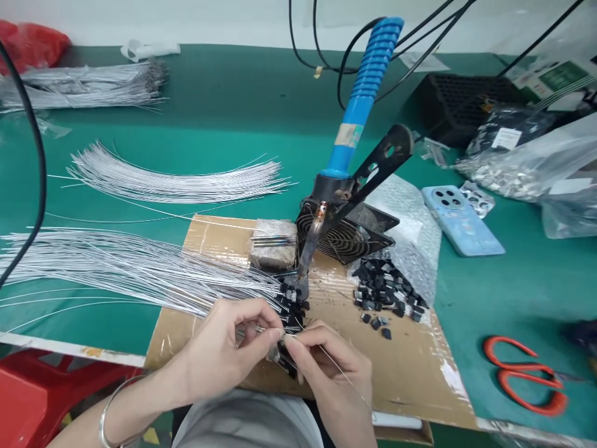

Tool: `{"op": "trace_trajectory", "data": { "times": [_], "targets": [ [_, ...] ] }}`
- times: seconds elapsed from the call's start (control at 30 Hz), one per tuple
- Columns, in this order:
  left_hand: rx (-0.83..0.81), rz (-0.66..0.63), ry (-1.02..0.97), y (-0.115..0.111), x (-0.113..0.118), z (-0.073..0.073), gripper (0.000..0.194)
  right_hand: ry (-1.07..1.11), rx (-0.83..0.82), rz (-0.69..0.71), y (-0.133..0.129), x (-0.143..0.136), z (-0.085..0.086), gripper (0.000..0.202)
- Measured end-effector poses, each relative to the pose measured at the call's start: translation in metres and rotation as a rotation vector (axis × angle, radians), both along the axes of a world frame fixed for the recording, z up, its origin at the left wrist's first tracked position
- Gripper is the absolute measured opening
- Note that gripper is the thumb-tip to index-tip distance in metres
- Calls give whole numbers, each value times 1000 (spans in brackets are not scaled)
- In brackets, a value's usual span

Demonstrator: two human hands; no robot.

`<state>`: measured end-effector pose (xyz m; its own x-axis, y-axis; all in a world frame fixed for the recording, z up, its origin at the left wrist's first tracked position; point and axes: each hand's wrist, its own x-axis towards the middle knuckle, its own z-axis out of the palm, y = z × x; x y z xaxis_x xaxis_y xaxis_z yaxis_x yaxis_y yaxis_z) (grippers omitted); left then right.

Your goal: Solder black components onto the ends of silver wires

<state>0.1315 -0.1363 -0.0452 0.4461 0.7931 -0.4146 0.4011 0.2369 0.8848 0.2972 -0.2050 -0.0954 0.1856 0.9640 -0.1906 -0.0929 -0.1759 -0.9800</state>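
Wire (346,376) crosses your right hand (333,370) at lower centre, beside your left hand (236,345), both grips pinched together, contents hidden, for apparently fine fingertip work next needing steady alignment.

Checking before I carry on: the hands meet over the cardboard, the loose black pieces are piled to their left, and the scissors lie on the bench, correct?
No: the head view shows the loose black pieces piled to the right of both left hand and right hand, which meet over the cardboard. The scissors lie on the bench.
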Motion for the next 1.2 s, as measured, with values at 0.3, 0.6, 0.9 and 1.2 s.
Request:
{"op": "trace_trajectory", "data": {
  "times": [0.3,0.6,0.9,1.2],
  "targets": [
    [-46,84,19,4,1,-3,21,130,47,-41,-2,8,-8,46],
    [-98,160,-47,5,6,-6,21,64,55,-160,1,4,-10,28],
    [49,136,26,-5,4,-10,26,339,-123,-99,4,-5,1,17],
    [97,96,42,-13,4,-11,27,401,-72,-32,2,-1,-10,11]
  ]
}}
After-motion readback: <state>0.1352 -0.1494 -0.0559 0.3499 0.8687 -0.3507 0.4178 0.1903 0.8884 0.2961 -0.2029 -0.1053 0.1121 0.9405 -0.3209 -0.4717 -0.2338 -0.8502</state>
